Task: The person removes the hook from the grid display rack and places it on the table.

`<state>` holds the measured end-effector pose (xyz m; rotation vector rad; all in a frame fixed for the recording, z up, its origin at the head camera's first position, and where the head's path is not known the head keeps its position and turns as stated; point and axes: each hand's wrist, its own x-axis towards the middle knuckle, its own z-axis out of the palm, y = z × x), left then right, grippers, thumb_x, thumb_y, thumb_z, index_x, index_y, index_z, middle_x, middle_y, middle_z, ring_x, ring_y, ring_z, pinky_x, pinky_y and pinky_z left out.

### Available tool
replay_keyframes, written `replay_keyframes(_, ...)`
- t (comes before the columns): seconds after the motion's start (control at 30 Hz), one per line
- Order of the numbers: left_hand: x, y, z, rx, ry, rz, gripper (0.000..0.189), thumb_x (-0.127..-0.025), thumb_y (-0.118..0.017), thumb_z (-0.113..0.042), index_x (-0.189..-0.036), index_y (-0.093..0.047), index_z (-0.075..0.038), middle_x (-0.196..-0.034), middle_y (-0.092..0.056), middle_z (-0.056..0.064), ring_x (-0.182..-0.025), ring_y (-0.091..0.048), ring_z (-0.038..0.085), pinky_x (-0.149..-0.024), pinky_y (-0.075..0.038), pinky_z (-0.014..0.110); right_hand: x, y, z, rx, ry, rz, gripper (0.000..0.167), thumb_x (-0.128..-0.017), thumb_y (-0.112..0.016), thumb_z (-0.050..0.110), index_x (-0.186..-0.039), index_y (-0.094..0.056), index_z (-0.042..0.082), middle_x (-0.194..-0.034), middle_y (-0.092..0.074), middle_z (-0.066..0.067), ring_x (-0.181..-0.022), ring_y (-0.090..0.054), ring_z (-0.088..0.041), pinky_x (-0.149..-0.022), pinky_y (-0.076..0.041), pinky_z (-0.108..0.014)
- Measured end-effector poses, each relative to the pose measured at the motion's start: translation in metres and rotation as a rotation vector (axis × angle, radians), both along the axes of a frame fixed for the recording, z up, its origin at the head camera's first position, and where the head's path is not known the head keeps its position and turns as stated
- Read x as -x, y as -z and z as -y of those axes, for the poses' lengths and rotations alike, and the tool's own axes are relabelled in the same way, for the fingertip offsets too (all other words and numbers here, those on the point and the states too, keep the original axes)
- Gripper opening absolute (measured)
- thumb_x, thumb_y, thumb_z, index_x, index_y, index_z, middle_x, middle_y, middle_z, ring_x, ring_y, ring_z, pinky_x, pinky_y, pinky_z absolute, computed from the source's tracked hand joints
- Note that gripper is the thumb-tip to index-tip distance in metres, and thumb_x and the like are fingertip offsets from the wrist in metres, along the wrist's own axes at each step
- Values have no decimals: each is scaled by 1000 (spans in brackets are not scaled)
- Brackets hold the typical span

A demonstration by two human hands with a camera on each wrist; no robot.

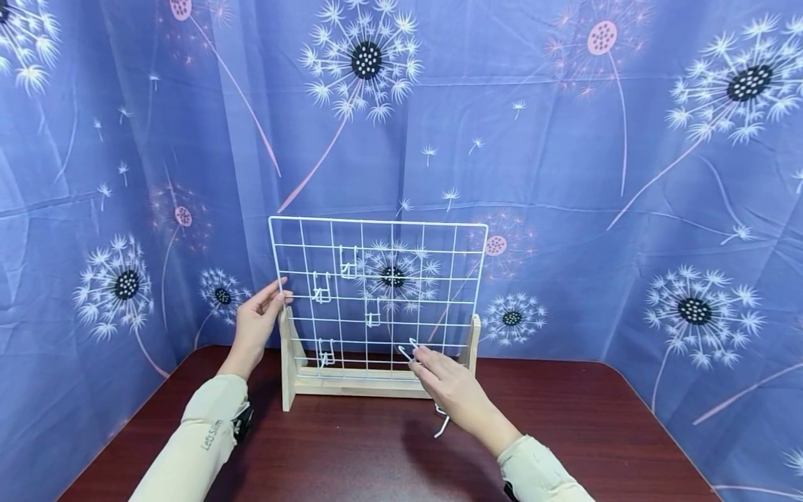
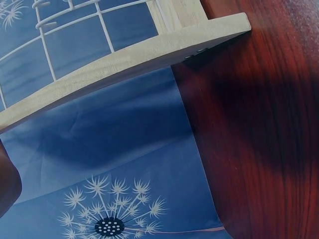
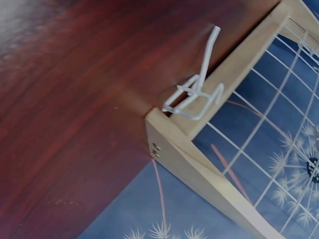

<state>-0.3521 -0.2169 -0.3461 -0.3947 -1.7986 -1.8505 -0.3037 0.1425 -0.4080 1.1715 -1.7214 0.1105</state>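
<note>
A white wire grid panel (image 1: 408,300) stands upright in a wooden base (image 1: 357,389). My left hand (image 1: 258,322) grips the panel's left edge just above the wooden upright, thumb and fingers at the frame wire. In front of the lower right of the grid, my right hand (image 1: 453,392) holds a white wire hook (image 1: 406,351), its two prong tips showing past the fingertips close to the grid. White wire with a straight arm (image 1: 442,427) shows below the palm; I cannot tell whether it belongs to the same hook. The right wrist view shows a hook (image 3: 194,99) with a rectangular frame.
Several white hooks hang on the grid's left and middle, among them an upper hook (image 1: 349,265) and a lower hook (image 1: 326,354). The base stands on a dark red wooden table (image 1: 351,446). A blue dandelion-print curtain (image 1: 564,230) closes off the back and sides.
</note>
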Motion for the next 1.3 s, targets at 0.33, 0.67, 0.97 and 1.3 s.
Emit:
replay_keyframes(0.33,15,13,6,3,-18,-12,37,-97,-56,-9,-133,-56,0,-93,-71,-11,-85,-67,0,-80,-50,11,-2,13,-2,-114,36,6,43,-108,-25,15,-106,-66,3,-112,-67,-16,-105,-65,-28,-89,-53,-37)
replay_keyframes(0.67,14,13,5,22,-33,-17,37,-97,-57,-13,-133,-56,-1,-95,-72,-9,-87,-67,0,-82,-50,12,-3,30,-6,-238,104,92,27,-86,-50,11,-107,-66,6,-114,-67,-14,-109,-64,-27,-91,-52,-37)
replay_keyframes(0.97,13,11,4,19,-33,-29,37,-97,-56,-10,-133,-56,-1,-95,-71,-9,-86,-67,1,-81,-50,12,0,40,-2,-320,103,80,23,-86,-52,14,-104,-66,8,-110,-67,-12,-102,-66,-25,-88,-54,-36)
replay_keyframes(1.3,14,13,5,42,-38,-27,38,-98,-56,-11,-134,-55,-1,-102,-72,4,-88,-67,2,-81,-50,12,-1,47,4,-429,151,53,21,-81,-66,16,-101,-71,12,-105,-69,-6,-100,-67,-20,-88,-53,-30)
